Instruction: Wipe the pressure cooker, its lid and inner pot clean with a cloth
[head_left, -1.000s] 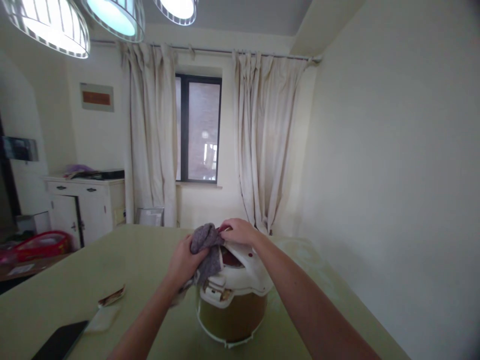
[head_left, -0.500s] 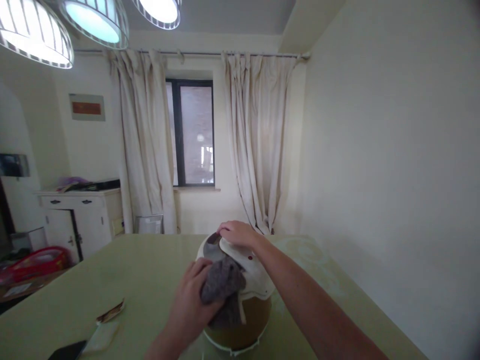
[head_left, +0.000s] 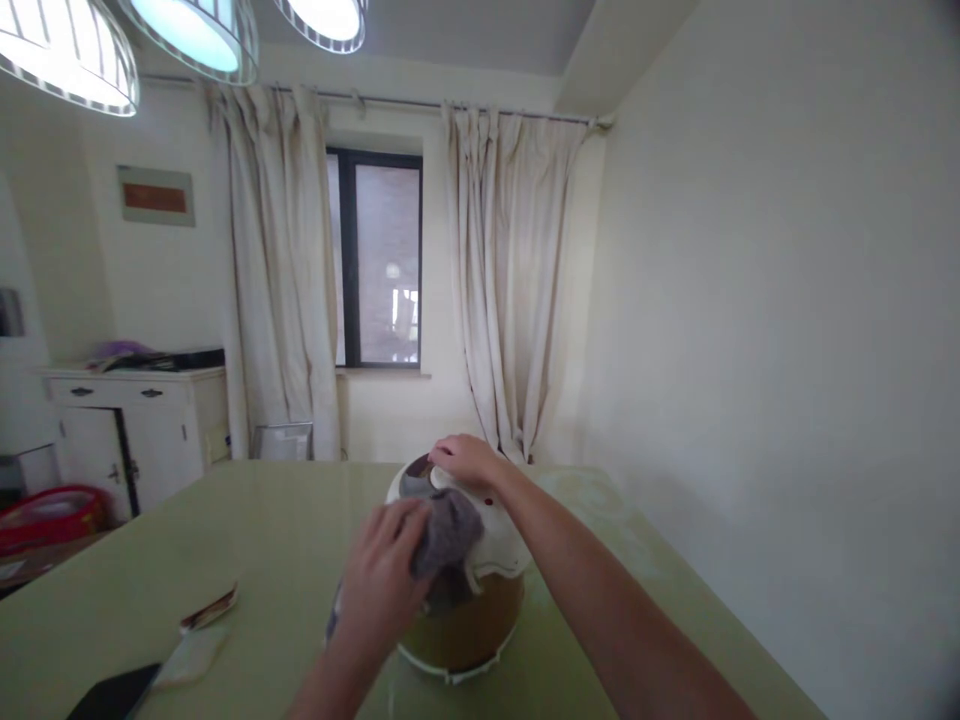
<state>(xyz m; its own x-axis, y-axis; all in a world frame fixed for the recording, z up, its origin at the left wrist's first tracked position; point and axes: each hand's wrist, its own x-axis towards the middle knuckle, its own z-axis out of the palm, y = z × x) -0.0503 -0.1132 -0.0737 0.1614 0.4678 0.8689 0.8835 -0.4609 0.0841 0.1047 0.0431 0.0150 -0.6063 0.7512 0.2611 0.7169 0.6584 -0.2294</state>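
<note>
My left hand [head_left: 382,565] is closed around a crumpled grey cloth [head_left: 448,530]. The cloth lies against a round household item with a white upper part [head_left: 499,545] and a brown round surface [head_left: 469,625] edged by a white rim; its exact kind I cannot make out. My right hand [head_left: 466,460] reaches over to the item's far side, fingers curled on the white part near its top edge. A small dark red spot shows beside my right wrist. Part of the item is hidden behind my left hand and the cloth.
The item rests on a green glossy table [head_left: 292,560]. At the front left lie a black flat object [head_left: 112,692], a whitish packet [head_left: 191,655] and a small brown-edged piece [head_left: 210,606]. A red basket [head_left: 56,515] and a white cabinet [head_left: 135,440] stand beyond the table on the left.
My left hand has turned and shifted slightly up and right with the cloth. My right hand keeps its place on the item. The whole view has shifted a little.
</note>
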